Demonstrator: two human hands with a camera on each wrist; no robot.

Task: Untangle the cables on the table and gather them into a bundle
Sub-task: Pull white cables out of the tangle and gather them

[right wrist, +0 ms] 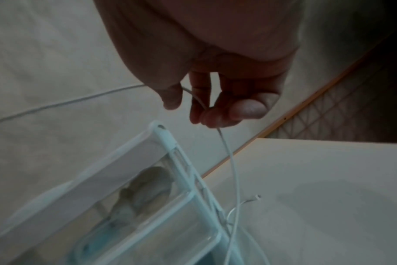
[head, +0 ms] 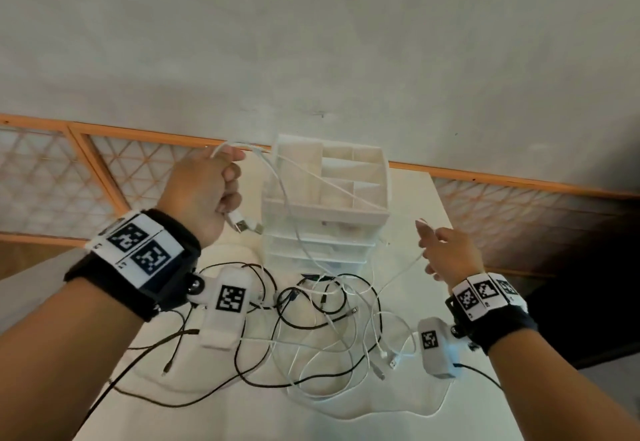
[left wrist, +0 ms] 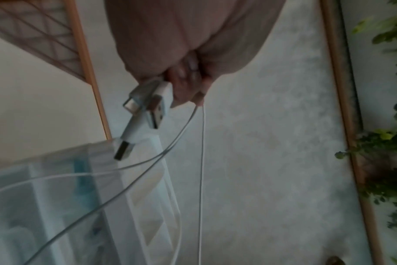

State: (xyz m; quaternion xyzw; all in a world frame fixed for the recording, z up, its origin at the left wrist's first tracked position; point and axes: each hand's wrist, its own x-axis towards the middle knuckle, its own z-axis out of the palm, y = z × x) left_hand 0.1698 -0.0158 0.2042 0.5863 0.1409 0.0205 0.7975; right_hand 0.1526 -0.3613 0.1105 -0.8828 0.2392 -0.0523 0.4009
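Note:
My left hand is raised left of the organizer, fist closed round several white cables whose USB plugs stick out below it. In the left wrist view those USB plugs hang from the fist and white strands run down. One white cable stretches from that fist across the organizer top to my right hand, which pinches it between thumb and fingers. A tangle of black and white cables lies on the table below both hands.
A white drawer organizer with open top compartments stands at the table's far middle. The white table ends at the right, dark floor beyond. A wooden lattice rail runs behind. Wrist-camera pods hang under both wrists.

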